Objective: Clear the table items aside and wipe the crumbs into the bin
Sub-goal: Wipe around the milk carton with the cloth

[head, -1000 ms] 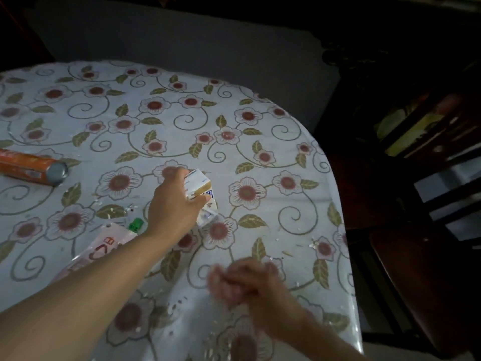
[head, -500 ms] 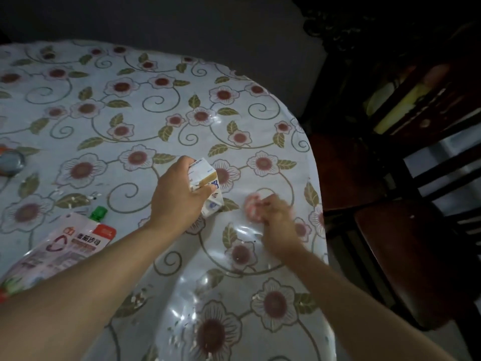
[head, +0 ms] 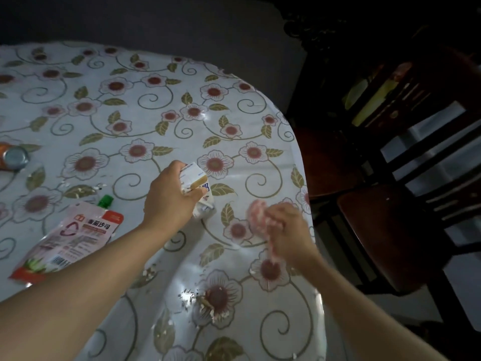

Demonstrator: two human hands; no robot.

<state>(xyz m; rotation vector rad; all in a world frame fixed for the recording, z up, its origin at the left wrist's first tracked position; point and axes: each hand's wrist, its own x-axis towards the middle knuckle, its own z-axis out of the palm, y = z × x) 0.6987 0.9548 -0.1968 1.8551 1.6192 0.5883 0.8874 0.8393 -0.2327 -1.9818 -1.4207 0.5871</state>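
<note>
Head view, looking down: a person's left hand (head: 171, 196) wraps its grip around a small white and tan carton (head: 197, 187), fingers pressed to the carton's sides, tilting it over the table (head: 145, 105) near the right-hand edge. Just to the right of it, the right hand (head: 287, 230) is closed on a bunched pink and white cloth (head: 256, 213), which is blurred; the cloth sits low over the flowered table cover, though whether it touches the surface cannot be told.

Pale crumbs (head: 200, 300) lie scattered on the cover in the near part of the table, between the two forearms, thickest around one printed flower, with a thinner sprinkle (head: 86, 188) farther left. A flat pouch (head: 70, 238) with a green cap and red print lies on its side beside the left forearm, partly covered by it. An orange can (head: 13, 158) lies on its side at the far left edge of the picture, well apart from the hands, its silver end facing the camera.

Dark wooden chairs (head: 390, 230) stand off the table's right side in dim light.
</note>
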